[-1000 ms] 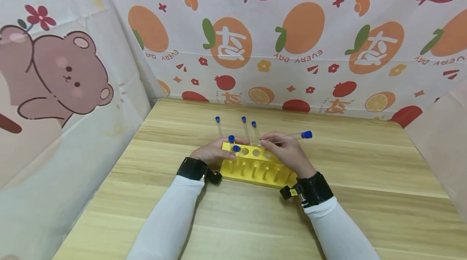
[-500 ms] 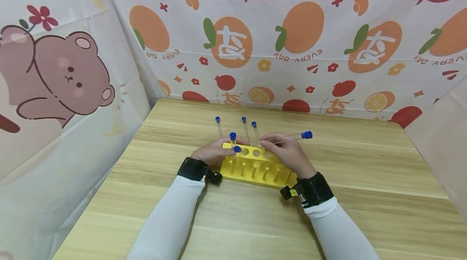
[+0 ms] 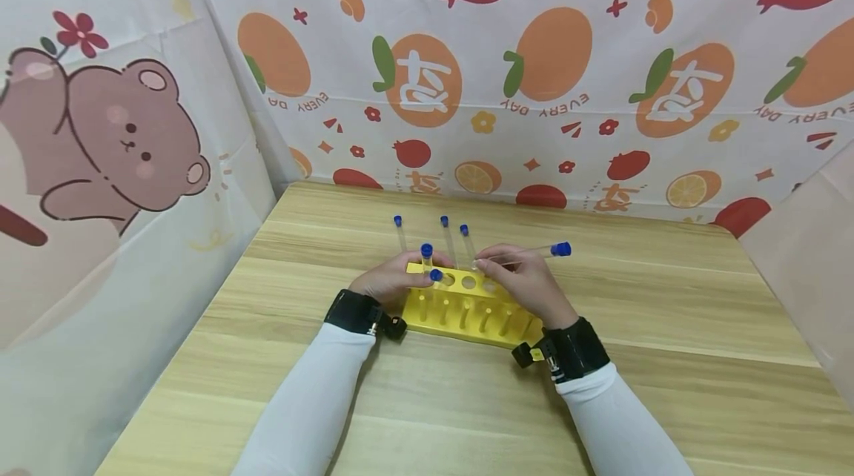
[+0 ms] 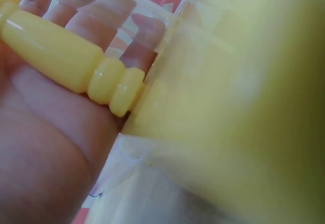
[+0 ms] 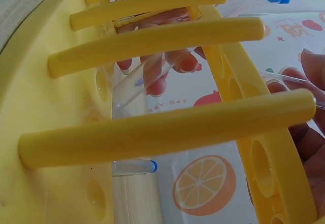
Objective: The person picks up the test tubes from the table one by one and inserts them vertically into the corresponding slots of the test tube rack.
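Observation:
My left hand (image 3: 385, 279) grips the left end of a yellow test tube rack (image 3: 434, 323), thumb in front and fingers behind. In the left wrist view its palm lies beside the rack's turned end post (image 4: 56, 51), and clear tubes pass in front of the fingers. Two blue-capped test tubes stand at that end, one upright-looking (image 3: 427, 250) and one whose cap (image 3: 436, 275) is close to the thumb. Behind the rack's top bar, my right hand (image 3: 530, 283) pinches a test tube (image 3: 561, 249) lengthwise, its blue cap pointing right.
Three more blue-capped test tubes lie on the wooden table (image 3: 667, 298) behind the rack: one at left (image 3: 398, 222), one in the middle (image 3: 445, 222), one near the right fingers (image 3: 465, 230). A row of pegs (image 3: 467, 313) lines the rack's front. Fruit-printed cloth (image 3: 567, 157) hangs behind.
The two tubes by my left thumb have shifted slightly right, the rear one also a little up. My right hand and its tube stay nearly in place.

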A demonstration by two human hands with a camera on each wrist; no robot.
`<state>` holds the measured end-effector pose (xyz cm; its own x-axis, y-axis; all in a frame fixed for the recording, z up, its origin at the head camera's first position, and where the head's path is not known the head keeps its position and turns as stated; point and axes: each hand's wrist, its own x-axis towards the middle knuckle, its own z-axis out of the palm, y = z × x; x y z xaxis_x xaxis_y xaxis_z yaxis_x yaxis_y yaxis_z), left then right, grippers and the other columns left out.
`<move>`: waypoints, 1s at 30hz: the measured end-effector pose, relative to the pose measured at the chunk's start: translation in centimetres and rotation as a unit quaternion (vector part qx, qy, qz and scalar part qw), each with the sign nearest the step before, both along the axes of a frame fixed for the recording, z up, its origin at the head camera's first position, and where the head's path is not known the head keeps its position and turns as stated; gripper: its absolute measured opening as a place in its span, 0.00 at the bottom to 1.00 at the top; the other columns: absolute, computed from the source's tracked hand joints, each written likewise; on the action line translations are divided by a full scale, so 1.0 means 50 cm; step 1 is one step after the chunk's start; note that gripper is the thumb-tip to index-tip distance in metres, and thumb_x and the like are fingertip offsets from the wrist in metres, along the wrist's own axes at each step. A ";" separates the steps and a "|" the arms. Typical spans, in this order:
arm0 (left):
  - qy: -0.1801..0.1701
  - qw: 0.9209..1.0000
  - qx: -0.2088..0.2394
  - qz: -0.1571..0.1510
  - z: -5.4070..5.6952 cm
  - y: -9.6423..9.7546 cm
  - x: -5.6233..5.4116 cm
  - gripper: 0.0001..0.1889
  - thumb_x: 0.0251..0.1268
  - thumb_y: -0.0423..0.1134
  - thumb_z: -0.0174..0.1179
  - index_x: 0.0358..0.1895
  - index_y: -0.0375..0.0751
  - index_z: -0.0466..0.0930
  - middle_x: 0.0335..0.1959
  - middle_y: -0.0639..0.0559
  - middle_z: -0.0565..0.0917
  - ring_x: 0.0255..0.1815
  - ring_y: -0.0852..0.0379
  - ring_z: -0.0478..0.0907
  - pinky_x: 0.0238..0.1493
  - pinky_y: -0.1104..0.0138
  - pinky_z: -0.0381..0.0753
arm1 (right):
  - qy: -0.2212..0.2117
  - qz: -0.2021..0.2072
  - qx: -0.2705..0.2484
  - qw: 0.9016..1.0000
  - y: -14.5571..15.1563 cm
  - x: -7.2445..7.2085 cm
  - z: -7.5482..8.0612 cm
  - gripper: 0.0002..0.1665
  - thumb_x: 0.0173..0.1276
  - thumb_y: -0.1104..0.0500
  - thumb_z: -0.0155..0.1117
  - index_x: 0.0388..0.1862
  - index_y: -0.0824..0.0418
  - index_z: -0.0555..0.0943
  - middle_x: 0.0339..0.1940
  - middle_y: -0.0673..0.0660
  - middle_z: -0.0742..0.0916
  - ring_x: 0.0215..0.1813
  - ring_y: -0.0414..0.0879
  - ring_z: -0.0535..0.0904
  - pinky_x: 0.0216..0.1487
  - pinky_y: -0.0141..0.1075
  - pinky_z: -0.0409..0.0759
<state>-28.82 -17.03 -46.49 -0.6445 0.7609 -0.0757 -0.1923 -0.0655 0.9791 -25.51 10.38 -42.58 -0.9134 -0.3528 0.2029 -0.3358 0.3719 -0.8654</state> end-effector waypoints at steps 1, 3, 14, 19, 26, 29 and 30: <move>-0.003 1.000 0.001 -0.001 0.001 0.000 0.001 0.30 0.61 0.52 0.67 0.62 0.40 0.71 0.56 0.45 0.80 0.52 0.52 0.81 0.54 0.58 0.82 | 0.001 0.000 0.000 1.000 0.000 0.000 0.000 0.15 0.69 0.42 0.62 0.45 0.48 0.86 0.43 0.46 0.89 0.43 0.44 0.82 0.44 0.37 0.82; -0.009 1.000 0.000 0.002 0.005 0.001 0.002 0.31 0.60 0.52 0.68 0.62 0.40 0.71 0.56 0.45 0.79 0.52 0.52 0.81 0.54 0.59 0.82 | 0.004 0.001 0.000 1.000 0.000 0.000 0.000 0.15 0.69 0.42 0.62 0.45 0.48 0.86 0.43 0.46 0.89 0.43 0.44 0.82 0.44 0.38 0.82; 0.022 1.000 -0.016 0.013 0.007 0.000 0.001 0.40 0.57 0.56 0.68 0.67 0.35 0.66 0.60 0.44 0.77 0.53 0.53 0.81 0.55 0.61 0.81 | 0.028 0.014 0.007 0.999 -0.001 -0.001 0.000 0.13 0.69 0.46 0.64 0.42 0.51 0.87 0.41 0.45 0.87 0.41 0.43 0.81 0.41 0.36 0.82; 0.008 1.000 -0.002 -0.002 0.003 0.000 -0.001 0.39 0.60 0.54 0.67 0.68 0.35 0.64 0.59 0.44 0.78 0.54 0.52 0.81 0.55 0.60 0.81 | 0.047 0.037 0.012 0.998 0.000 -0.002 -0.002 0.12 0.70 0.50 0.64 0.42 0.55 0.87 0.40 0.47 0.87 0.39 0.44 0.81 0.39 0.35 0.81; 0.012 1.000 -0.002 -0.002 0.001 -0.001 0.000 0.35 0.60 0.54 0.67 0.66 0.40 0.68 0.58 0.46 0.79 0.53 0.52 0.81 0.55 0.61 0.81 | 0.045 0.048 0.033 0.997 -0.001 0.000 -0.004 0.11 0.70 0.48 0.63 0.42 0.51 0.87 0.39 0.46 0.88 0.36 0.43 0.79 0.36 0.34 0.80; 0.012 1.000 0.000 -0.006 0.000 -0.002 0.001 0.33 0.61 0.53 0.67 0.65 0.40 0.68 0.58 0.45 0.79 0.53 0.53 0.81 0.54 0.60 0.82 | 0.044 0.052 0.040 0.997 -0.003 0.002 -0.005 0.10 0.70 0.47 0.63 0.41 0.50 0.87 0.38 0.45 0.87 0.35 0.44 0.79 0.35 0.35 0.80; 0.013 1.000 0.000 -0.006 0.000 -0.002 0.002 0.33 0.61 0.52 0.67 0.65 0.40 0.68 0.57 0.46 0.79 0.53 0.53 0.81 0.54 0.60 0.82 | 0.044 0.052 0.042 0.997 -0.004 0.003 -0.005 0.10 0.70 0.47 0.63 0.41 0.50 0.86 0.38 0.44 0.87 0.34 0.44 0.79 0.35 0.34 0.80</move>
<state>-28.71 -17.13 -46.50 -0.6369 0.7686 -0.0595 -0.1685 -0.0634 0.9837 -25.37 10.20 -42.83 -0.8509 -0.4641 0.2462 -0.4495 0.4005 -0.7985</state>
